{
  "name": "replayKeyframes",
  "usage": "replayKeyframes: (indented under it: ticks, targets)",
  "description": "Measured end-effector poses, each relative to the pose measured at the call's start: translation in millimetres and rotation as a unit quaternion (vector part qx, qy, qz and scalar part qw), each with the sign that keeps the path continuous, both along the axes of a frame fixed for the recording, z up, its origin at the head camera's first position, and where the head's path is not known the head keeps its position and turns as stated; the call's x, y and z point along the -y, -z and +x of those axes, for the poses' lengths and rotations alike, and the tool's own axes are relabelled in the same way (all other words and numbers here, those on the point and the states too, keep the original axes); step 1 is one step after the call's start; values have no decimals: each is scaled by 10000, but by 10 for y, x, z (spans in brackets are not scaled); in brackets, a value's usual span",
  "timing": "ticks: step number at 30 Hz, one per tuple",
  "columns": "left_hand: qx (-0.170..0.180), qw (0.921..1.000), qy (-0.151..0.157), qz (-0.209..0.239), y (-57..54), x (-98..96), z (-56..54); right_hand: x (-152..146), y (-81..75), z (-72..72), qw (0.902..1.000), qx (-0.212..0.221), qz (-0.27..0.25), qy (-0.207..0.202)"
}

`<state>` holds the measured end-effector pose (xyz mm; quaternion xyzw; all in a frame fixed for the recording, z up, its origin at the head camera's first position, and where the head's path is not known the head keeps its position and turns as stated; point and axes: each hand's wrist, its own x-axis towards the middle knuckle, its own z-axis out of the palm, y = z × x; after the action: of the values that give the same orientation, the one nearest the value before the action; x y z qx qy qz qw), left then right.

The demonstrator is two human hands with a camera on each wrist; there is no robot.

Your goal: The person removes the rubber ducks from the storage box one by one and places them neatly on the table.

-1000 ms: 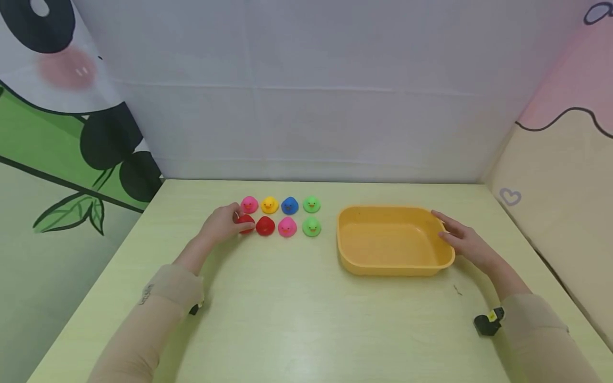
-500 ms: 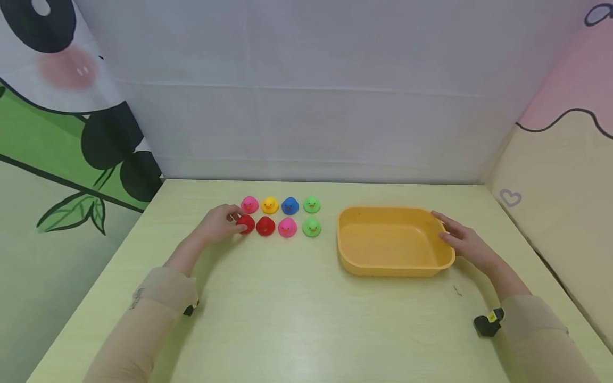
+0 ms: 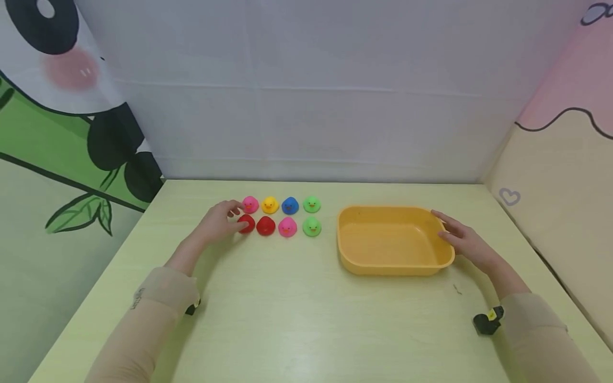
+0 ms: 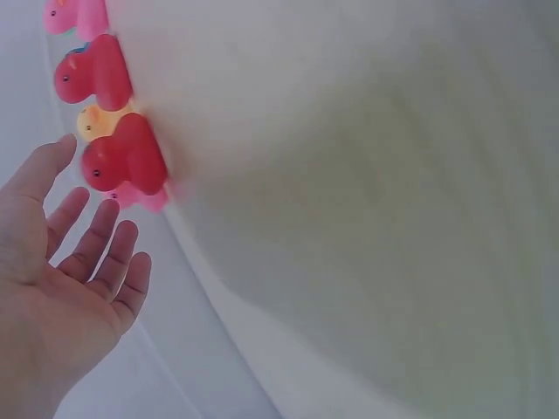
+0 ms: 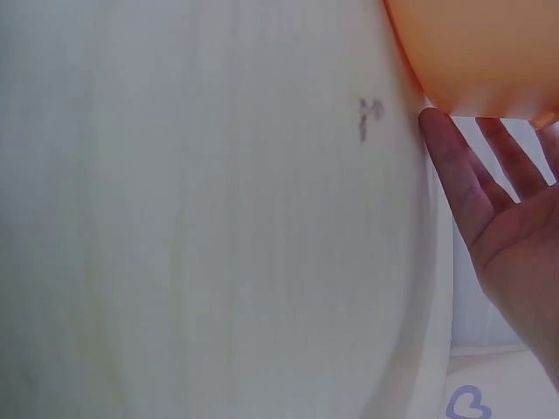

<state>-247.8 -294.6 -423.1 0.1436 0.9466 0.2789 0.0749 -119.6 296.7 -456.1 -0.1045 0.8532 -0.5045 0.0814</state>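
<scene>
In the head view my left hand is beside the leftmost red rubber duck, thumb overlapping its left side. The left wrist view shows the fingers spread and relaxed, apart from that red duck. A second red duck, a pink duck and a green duck continue this front row. Behind stand pink, yellow, blue and green ducks. My right hand rests with extended fingers against the right end of a yellow plastic tub.
The ducks and tub stand on a pale wooden table. A white cloth backdrop rises behind its far edge, with printed panels at the sides. A small dark mark shows on the tabletop near the tub.
My left hand has let go of the leftmost red duck and drawn back slightly to the left, its fingers spreading. The right hand and tub stay where they were.
</scene>
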Motion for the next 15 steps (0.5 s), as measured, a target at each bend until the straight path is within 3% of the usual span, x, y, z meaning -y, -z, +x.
replayKeyframes:
  ticks: [5, 9, 12, 15]
  targets:
    - [-347, 9993, 84, -54, -171, -29, 58, -7, -64, -28, 9997, 29, 259, -15]
    - [-599, 9981, 157, -62, -342, -88, 157, -13, -199, -22, 9985, -107, 534, 19]
    - [-735, 9971, 165, -61, -473, -160, 251, 7, -372, 16, 9925, -568, 1070, 158]
    - [-886, 9960, 150, 4, -596, -249, 377, 87, -589, 64, 9761, -1184, 1734, 560]
